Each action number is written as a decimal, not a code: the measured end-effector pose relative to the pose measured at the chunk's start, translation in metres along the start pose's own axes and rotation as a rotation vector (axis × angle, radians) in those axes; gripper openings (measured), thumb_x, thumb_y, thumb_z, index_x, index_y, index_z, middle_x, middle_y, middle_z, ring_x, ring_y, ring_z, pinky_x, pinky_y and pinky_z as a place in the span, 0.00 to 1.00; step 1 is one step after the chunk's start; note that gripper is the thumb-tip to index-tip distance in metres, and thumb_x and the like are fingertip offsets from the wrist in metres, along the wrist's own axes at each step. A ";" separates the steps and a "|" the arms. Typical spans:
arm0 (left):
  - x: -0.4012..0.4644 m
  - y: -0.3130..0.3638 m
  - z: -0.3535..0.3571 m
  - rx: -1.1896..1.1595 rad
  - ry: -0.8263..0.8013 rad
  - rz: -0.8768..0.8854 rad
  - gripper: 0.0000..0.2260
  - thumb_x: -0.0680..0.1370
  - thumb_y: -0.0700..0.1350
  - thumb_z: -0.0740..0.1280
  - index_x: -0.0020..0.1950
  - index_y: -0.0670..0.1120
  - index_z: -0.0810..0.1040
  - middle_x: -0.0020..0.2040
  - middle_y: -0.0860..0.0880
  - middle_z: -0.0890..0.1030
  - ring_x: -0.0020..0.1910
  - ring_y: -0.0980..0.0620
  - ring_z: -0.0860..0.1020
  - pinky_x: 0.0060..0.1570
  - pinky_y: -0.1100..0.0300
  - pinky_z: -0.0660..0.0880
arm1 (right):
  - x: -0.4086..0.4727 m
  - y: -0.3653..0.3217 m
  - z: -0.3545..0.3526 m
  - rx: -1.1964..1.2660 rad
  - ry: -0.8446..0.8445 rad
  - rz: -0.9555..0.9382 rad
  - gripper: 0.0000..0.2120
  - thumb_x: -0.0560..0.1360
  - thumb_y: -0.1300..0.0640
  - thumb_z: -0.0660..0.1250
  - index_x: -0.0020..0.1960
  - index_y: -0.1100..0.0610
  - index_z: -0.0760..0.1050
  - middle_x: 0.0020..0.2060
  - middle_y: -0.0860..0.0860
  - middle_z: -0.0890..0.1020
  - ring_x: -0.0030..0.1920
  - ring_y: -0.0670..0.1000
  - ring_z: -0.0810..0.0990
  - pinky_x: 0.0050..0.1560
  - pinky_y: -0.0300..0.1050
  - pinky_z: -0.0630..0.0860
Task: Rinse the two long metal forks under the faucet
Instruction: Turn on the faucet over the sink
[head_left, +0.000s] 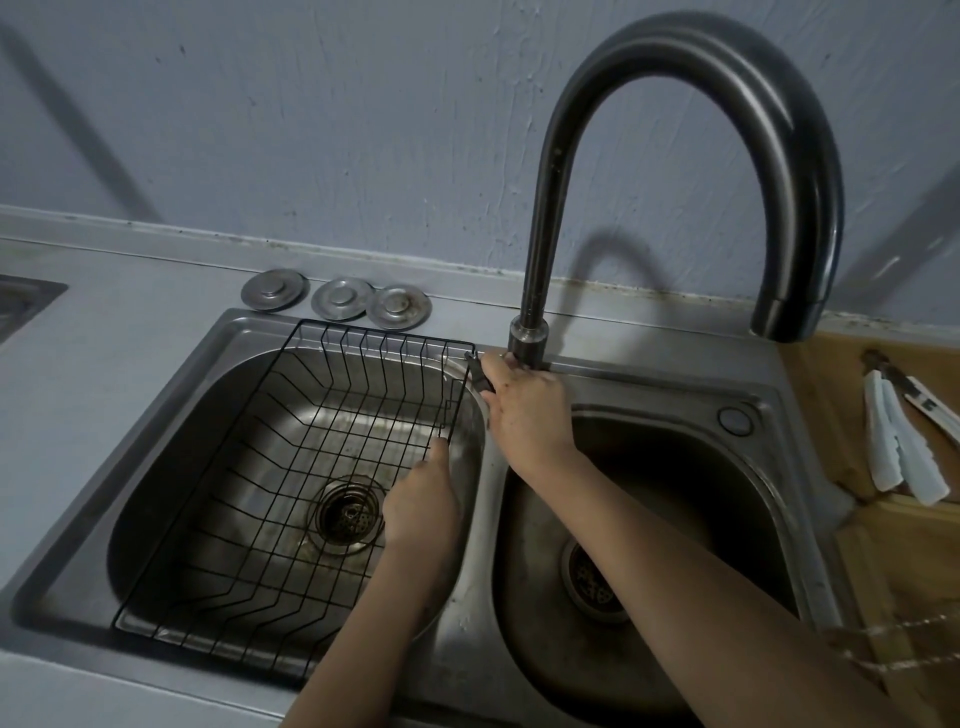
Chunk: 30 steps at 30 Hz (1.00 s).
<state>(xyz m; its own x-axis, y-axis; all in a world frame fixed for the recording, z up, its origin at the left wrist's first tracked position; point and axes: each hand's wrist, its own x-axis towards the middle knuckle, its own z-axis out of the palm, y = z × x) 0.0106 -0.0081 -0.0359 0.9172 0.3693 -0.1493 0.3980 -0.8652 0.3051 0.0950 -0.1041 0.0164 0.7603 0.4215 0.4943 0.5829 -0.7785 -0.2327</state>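
Reaching for the tap, forks out of reach

Right hand (524, 400) grips the lever at the faucet (535, 332) base; left hand (421, 499) rests clenched, empty, on the wire rack (291, 467). No forks visible; water may splash uselessly.

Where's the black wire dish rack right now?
The black wire rack sits in the left sink basin, over its drain, with the left hand at its right edge.

black wire rack (291, 467), dark grey faucet (691, 130), pale blue-grey wall (311, 130)
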 end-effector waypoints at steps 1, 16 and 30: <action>0.000 0.000 0.000 -0.002 -0.002 0.001 0.20 0.77 0.36 0.54 0.69 0.46 0.60 0.49 0.43 0.80 0.48 0.42 0.80 0.41 0.52 0.75 | 0.001 0.000 -0.001 -0.004 -0.038 0.001 0.14 0.66 0.64 0.72 0.48 0.57 0.71 0.32 0.51 0.81 0.33 0.51 0.81 0.34 0.41 0.75; -0.001 0.000 0.000 0.001 -0.014 0.004 0.20 0.77 0.35 0.54 0.69 0.46 0.60 0.48 0.43 0.81 0.46 0.42 0.80 0.41 0.51 0.77 | 0.028 -0.012 -0.021 0.034 -0.221 0.081 0.13 0.79 0.50 0.56 0.51 0.55 0.76 0.41 0.52 0.83 0.42 0.52 0.81 0.35 0.42 0.69; -0.002 0.000 -0.002 -0.005 0.000 0.019 0.18 0.77 0.35 0.54 0.67 0.45 0.62 0.47 0.44 0.81 0.45 0.43 0.80 0.40 0.51 0.76 | 0.022 -0.012 -0.026 0.038 -0.318 0.073 0.12 0.81 0.51 0.52 0.55 0.57 0.71 0.35 0.51 0.76 0.32 0.46 0.72 0.24 0.36 0.62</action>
<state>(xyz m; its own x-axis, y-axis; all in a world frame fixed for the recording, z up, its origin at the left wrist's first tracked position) 0.0088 -0.0084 -0.0339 0.9245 0.3531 -0.1439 0.3810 -0.8701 0.3126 0.0968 -0.0976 0.0520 0.8483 0.4941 0.1902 0.5294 -0.7965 -0.2920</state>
